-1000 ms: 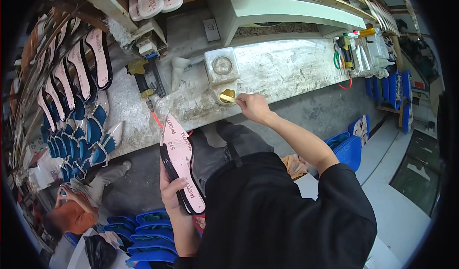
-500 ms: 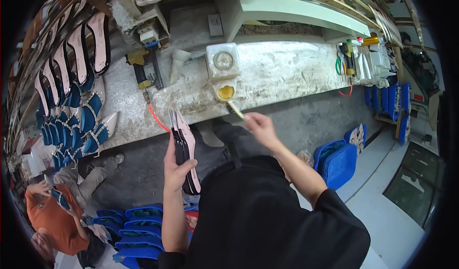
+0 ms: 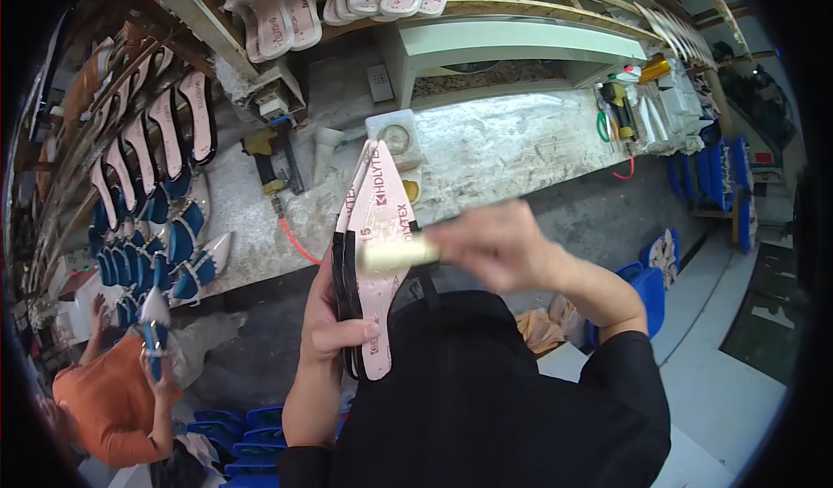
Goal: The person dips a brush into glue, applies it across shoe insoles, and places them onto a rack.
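My left hand (image 3: pixel 325 332) is closed around a small stack of pink insoles (image 3: pixel 377 293) with black edging, its thumb lying across the top one. They stand upright, pointed ends toward the workbench (image 3: pixel 512 137). In my right hand (image 3: pixel 499 245) is a pale-handled brush (image 3: pixel 399 252), blurred by motion, held across the face of the front insole; whether it touches is hard to tell. Behind the insole tips is a whitish dispenser block (image 3: pixel 408 132), with a cup of yellow liquid (image 3: pixel 412 189) partly hidden below it.
A nail gun (image 3: pixel 265 158) with a red hose (image 3: pixel 299 243) lies on the bench, left. Blue shoe uppers (image 3: pixel 178 245) and racked insoles (image 3: pixel 165 128) crowd that side. A person in orange (image 3: pixel 117 393) handles a shoe at lower left. Blue trays (image 3: pixel 646 301) stand right.
My right hand has brought the brush from beside the yellow cup back to the insole. My left hand has turned the stack's pink face toward me and raised it slightly.
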The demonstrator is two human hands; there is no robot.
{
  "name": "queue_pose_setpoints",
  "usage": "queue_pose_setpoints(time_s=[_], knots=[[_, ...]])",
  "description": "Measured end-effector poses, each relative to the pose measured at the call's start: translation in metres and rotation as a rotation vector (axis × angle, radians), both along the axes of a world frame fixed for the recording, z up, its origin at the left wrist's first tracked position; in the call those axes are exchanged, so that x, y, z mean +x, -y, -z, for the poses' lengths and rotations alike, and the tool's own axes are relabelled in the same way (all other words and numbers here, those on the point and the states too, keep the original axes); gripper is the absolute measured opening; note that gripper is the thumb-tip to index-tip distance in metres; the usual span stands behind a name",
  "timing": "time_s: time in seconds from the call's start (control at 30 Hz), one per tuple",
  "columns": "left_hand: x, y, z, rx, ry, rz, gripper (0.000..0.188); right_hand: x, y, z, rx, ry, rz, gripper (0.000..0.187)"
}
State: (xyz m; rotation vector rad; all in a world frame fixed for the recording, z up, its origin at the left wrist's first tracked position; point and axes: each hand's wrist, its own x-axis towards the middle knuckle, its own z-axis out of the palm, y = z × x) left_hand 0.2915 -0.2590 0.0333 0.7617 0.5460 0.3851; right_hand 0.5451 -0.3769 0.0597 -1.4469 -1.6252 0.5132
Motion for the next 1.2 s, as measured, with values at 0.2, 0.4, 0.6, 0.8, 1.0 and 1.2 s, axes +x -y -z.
queue_pose_setpoints(time_s=[0.2,0.4,0.6,0.8,1.0,1.2], knots=[[-0.010,0.002,-0.043,0.048,-0.018,-0.051,0.118,0.010,-0.025,-0.029,0.116,0.131,0.042,0.032],[-0.025,0.004,-0.056,0.077,-0.001,-0.057,0.117,0.015,-0.038,-0.030,0.245,0.090,0.115,0.041],[-0.032,0.010,-0.064,0.075,0.001,-0.109,0.116,0.016,-0.042,-0.039,0.156,-0.032,0.204,0.030],[-0.051,0.011,-0.051,0.091,0.006,-0.132,0.109,0.006,-0.034,-0.062,0.172,-0.169,-0.005,0.020],[-0.049,0.019,-0.046,-0.013,0.111,-0.231,0.112,0.022,-0.043,-0.066,0.176,-0.248,0.061,0.017],[-0.041,0.020,-0.047,-0.088,0.258,-0.341,0.107,0.023,-0.055,-0.053,-0.030,-0.142,-0.310,0.018]])
